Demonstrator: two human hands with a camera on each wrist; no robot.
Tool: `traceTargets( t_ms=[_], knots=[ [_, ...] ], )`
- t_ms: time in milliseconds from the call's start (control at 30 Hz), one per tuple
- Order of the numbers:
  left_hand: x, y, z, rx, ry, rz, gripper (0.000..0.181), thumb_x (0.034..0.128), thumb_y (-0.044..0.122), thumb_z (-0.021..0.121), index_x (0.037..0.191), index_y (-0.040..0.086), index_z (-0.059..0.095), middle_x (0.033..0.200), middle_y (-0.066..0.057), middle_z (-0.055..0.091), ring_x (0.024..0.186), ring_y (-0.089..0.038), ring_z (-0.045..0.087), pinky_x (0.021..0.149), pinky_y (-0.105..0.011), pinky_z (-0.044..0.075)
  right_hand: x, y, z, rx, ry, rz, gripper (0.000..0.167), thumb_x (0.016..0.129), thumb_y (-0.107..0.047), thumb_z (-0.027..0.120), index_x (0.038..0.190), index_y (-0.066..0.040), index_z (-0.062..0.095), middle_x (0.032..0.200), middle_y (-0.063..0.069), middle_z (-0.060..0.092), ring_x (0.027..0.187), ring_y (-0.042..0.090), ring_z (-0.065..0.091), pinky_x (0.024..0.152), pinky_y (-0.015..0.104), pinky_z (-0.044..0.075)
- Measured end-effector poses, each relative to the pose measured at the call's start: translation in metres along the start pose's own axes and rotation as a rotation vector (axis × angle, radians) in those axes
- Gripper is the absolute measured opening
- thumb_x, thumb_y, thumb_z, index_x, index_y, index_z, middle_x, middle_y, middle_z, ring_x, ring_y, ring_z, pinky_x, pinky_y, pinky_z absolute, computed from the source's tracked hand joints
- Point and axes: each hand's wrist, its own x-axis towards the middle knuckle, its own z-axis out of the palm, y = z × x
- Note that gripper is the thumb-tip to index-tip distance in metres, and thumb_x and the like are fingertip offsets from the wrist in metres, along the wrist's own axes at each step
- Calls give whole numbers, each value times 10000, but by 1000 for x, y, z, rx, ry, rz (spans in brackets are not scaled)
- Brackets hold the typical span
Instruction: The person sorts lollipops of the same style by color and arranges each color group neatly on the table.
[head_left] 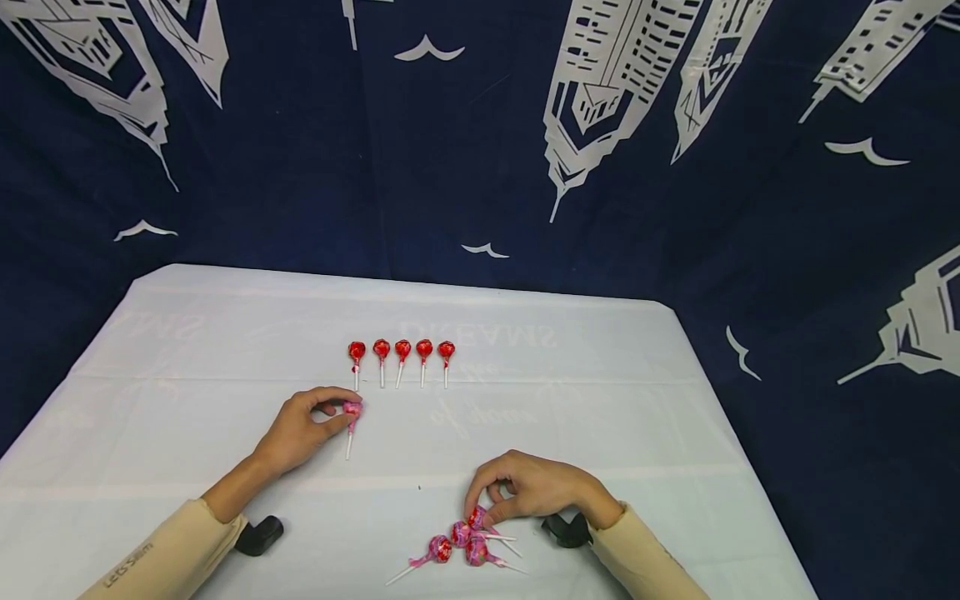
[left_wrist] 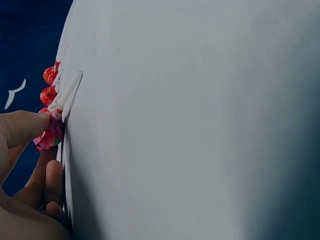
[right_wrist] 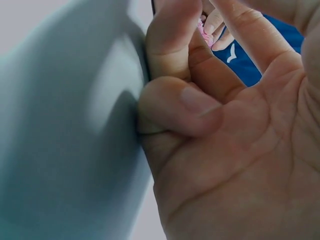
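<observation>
My left hand (head_left: 303,429) pinches a pink-wrapped lollipop (head_left: 352,409) by its head between thumb and fingers, its white stick pointing toward me. It sits just below the leftmost red lollipop (head_left: 356,351). In the left wrist view the pink lollipop (left_wrist: 50,134) shows between thumb and fingers. My right hand (head_left: 536,485) is at a small cluster of pink lollipops, thumb and index finger around the head of the uppermost lollipop (head_left: 477,517). Right beside it lie other pink lollipops (head_left: 439,548), sticks in different directions. Curled fingers hide that grip in the right wrist view.
Several red lollipops (head_left: 402,348) lie in a row across the white-covered table (head_left: 600,375), sticks toward me. A dark blue cloth (head_left: 450,167) with white building prints hangs behind the table. Black wrist devices (head_left: 259,535) sit at both sleeves.
</observation>
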Motion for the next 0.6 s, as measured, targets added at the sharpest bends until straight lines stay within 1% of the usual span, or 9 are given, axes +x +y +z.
traceTargets(
  t_ms=[267,600],
  knots=[
    [-1,0,0,-3,2,1,251,891,95,749,1138,144,746,1120,-67,685,959,-202,544,795,-253,427,0,1,1,5,2,5,157,916,-219,736,1073,-207,735,848,20,645,691,-29,471,572,127,338],
    [-1,0,0,-1,9,5,260,882,77,752,1135,140,746,1119,-72,683,958,-204,544,805,-270,432,0,1,0,2,1,10,155,917,-228,736,1072,-217,735,855,7,649,695,-30,476,574,126,336]
  ],
)
